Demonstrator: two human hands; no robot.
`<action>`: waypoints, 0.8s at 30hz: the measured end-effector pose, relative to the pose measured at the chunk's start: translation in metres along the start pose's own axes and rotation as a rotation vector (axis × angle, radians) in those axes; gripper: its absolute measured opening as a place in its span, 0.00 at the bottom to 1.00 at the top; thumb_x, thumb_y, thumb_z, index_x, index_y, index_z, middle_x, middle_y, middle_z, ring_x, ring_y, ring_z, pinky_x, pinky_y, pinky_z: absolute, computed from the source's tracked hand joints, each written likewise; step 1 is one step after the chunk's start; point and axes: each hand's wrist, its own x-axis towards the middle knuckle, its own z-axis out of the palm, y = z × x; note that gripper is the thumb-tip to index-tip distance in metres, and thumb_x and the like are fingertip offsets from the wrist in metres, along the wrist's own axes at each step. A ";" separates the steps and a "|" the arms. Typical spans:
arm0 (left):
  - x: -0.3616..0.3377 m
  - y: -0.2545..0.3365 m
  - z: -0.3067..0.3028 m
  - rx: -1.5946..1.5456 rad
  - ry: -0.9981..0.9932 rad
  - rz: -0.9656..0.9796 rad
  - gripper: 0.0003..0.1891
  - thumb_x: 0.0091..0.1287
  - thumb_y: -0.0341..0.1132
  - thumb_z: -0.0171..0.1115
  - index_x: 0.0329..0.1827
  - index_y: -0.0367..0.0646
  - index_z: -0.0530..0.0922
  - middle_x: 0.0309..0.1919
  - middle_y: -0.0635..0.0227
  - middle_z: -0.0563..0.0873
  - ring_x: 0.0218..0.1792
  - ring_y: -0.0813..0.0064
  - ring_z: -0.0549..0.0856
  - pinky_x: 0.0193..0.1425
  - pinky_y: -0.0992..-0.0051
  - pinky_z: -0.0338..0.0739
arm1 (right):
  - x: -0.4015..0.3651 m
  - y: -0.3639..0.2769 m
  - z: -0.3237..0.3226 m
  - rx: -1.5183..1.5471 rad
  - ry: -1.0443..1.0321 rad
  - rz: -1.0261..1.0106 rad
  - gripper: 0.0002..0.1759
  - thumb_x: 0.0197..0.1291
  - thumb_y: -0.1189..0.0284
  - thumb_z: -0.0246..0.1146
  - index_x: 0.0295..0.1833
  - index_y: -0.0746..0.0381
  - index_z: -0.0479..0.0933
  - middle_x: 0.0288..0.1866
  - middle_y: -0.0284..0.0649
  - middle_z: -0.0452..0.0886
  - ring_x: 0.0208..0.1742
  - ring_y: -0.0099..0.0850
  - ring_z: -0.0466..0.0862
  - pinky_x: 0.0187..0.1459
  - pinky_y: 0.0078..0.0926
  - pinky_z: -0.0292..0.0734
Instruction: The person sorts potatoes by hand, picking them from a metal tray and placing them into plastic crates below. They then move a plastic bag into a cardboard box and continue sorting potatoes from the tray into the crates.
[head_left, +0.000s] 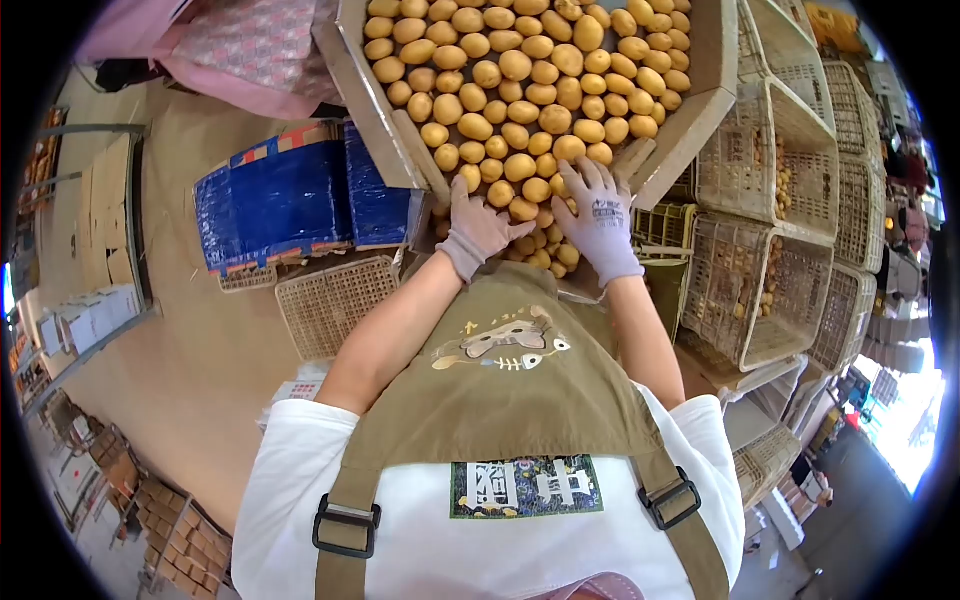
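Note:
Many small yellow potatoes [515, 66] lie spread over a wood-sided sorting table [714, 120] in front of me. At its near-left corner, my left hand [478, 226] wears a pale glove; its fingers are apart beside the nearest potatoes, with nothing seen in its grip. My right hand [600, 215], also in a pale glove with dark print, lies with fingers spread over potatoes at the near-right edge. Its fingertips touch some of them. Between my hands, more potatoes [545, 248] sit lower down, at the table's narrow near end, against my olive apron [520, 400].
Stacked pale plastic crates [730, 290] stand to the right, some holding potatoes. On the left are blue-wrapped boxes [280, 210] and a plastic crate [335, 300]. A patterned pink cloth [250, 55] is at the upper left. Cartons [180, 540] stand farther off at lower left.

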 end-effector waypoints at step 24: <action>0.002 -0.003 0.017 -0.036 0.048 0.070 0.44 0.67 0.73 0.40 0.79 0.56 0.59 0.78 0.65 0.64 0.77 0.51 0.62 0.74 0.32 0.57 | 0.027 0.072 -0.055 0.032 0.483 0.177 0.15 0.49 0.81 0.69 0.45 0.60 0.84 0.45 0.39 0.88 0.46 0.36 0.87 0.49 0.35 0.83</action>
